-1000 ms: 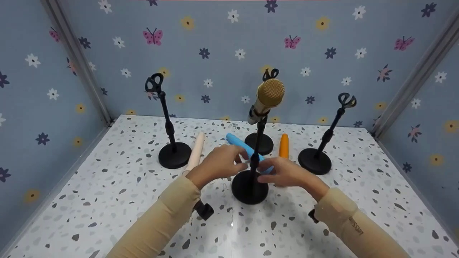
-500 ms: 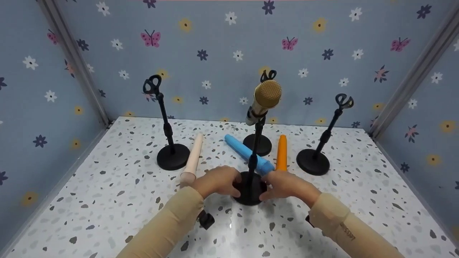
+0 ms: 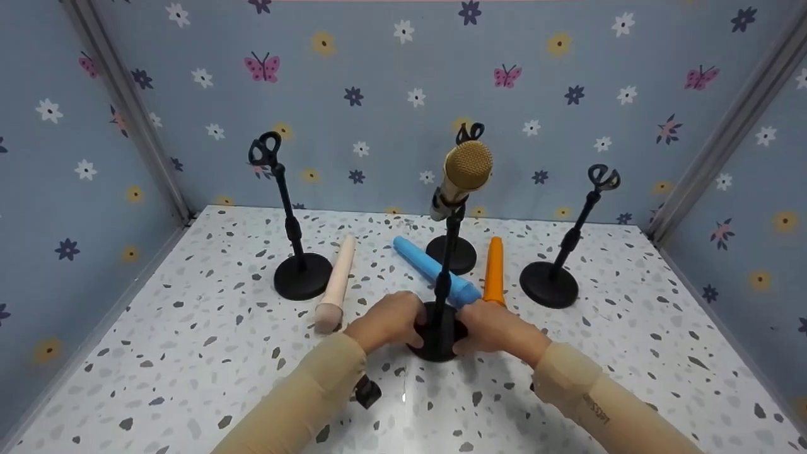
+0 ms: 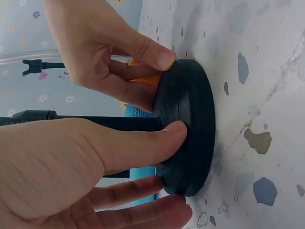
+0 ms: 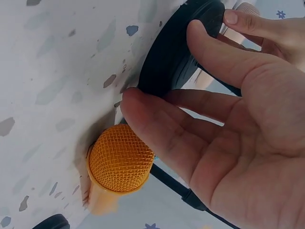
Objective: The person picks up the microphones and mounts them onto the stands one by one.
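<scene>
A gold microphone [image 3: 468,167] sits in the clip of a black microphone stand [image 3: 443,287] upright in the middle of the table. Low down, my left hand [image 3: 392,318] grips the left side of its round base [image 4: 190,109], thumb on top and fingers around the edge. From the right, my right hand [image 3: 497,326] holds the same base, thumb over the upper face and fingertips at the rim near the tabletop. Just behind lies a blue microphone [image 3: 419,257]. An orange microphone [image 5: 121,160] rests close beside my right fingers.
A pale pink microphone [image 3: 339,277] lies left of my left hand. Stands with bare clips are at the left [image 3: 302,276], the back [image 3: 465,255] and the right [image 3: 548,285]. Flowered walls enclose the speckled table [image 3: 189,353] on three sides.
Both hands have come down from beside the pole to the stand's base and now grip it from either side. The stand and the other microphones appear in place.
</scene>
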Motion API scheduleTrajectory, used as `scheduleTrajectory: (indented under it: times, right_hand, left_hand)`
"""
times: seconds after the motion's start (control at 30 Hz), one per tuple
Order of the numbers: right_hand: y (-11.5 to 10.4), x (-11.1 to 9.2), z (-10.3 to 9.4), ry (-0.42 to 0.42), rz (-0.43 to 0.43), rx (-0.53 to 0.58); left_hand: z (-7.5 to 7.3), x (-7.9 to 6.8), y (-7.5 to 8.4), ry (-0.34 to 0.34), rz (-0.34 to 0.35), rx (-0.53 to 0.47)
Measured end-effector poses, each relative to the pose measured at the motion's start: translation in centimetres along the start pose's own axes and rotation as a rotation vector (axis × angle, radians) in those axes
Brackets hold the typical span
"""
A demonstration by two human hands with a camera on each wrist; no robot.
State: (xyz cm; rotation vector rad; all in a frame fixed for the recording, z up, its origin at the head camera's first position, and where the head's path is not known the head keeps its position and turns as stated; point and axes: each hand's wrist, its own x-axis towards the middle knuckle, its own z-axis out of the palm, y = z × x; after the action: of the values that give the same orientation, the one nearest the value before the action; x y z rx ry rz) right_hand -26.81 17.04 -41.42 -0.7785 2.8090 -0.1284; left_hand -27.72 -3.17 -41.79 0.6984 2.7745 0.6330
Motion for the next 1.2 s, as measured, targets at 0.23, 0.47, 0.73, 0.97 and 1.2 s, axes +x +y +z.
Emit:
scheduleTrajectory:
  times: [0.23,0.47,0.73,0.97,1.2]
  right_hand:
    - [0.0,0.2,-0.1,-0.023,0.019,0.013]
    - [-0.1,0.0,-0.2,0.001,0.006,-0.025]
    - [-0.2,-0.1,0.0,0.039,-0.016,-0.078]
    - [0.4,-0.4,0.6,0.143,-0.103,-0.127]
    - [0.3,-0.3,0.9,0.152,-0.11,-0.11]
  left_hand:
    - [-0.3,0.2,0.1,0.001,-0.003,0.011]
    - [-0.4,0.2,0.2,-0.013,-0.026,-0.006]
    - [-0.3,0.0,0.1,-0.015,-0.029,-0.009]
    - [0.1,-0.3,0.1,0.017,0.027,0.034]
    - [0.2,-0.4,0.2,0.0,-0.002,0.044]
